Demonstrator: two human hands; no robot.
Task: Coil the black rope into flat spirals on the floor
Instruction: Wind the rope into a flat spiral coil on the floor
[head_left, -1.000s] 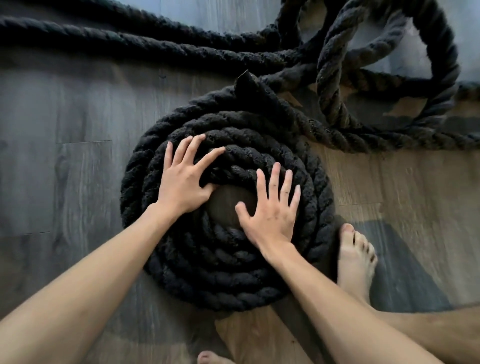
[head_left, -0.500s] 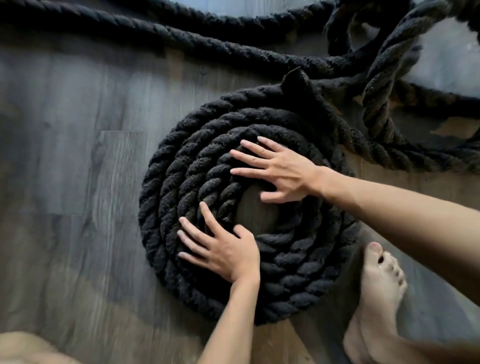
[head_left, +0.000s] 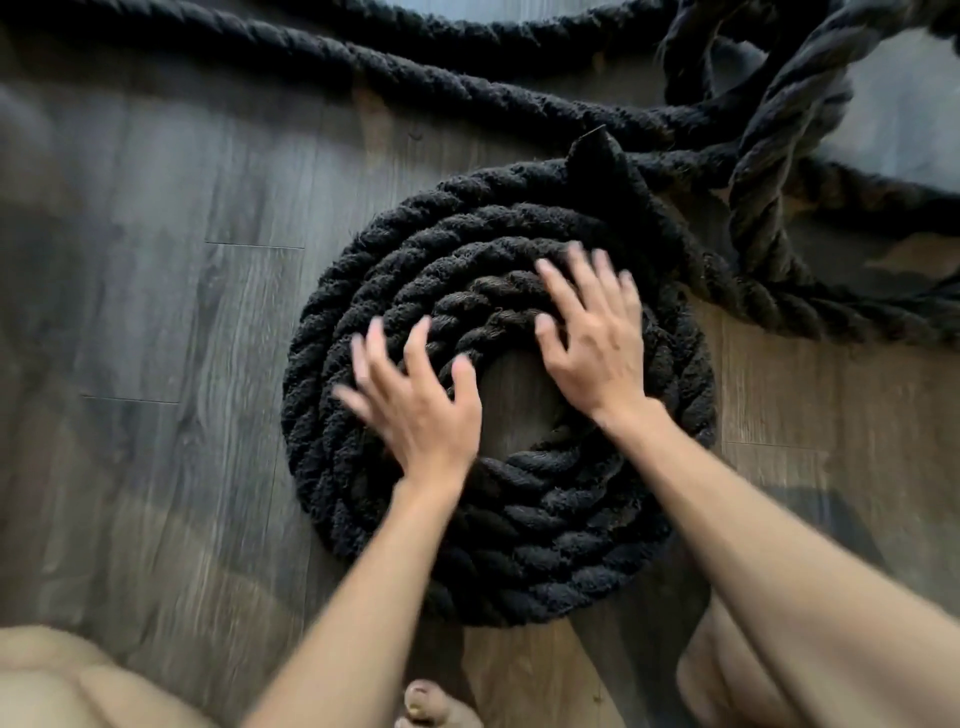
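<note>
My left hand (head_left: 415, 410) lies spread, fingers straight, on the left of the black rope (head_left: 519, 545), which sits coiled in a flat spiral on the wooden floor (head_left: 156, 312). My right hand (head_left: 597, 338) presses flat on the upper right turns. Loose rope trails off behind the coil, top right.

Left hand (head_left: 421, 410), right hand (head_left: 592, 332): fingers spread, palms down.

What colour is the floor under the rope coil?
Grey-brown wood-grain planks, seen in the head view, the only one.
</note>
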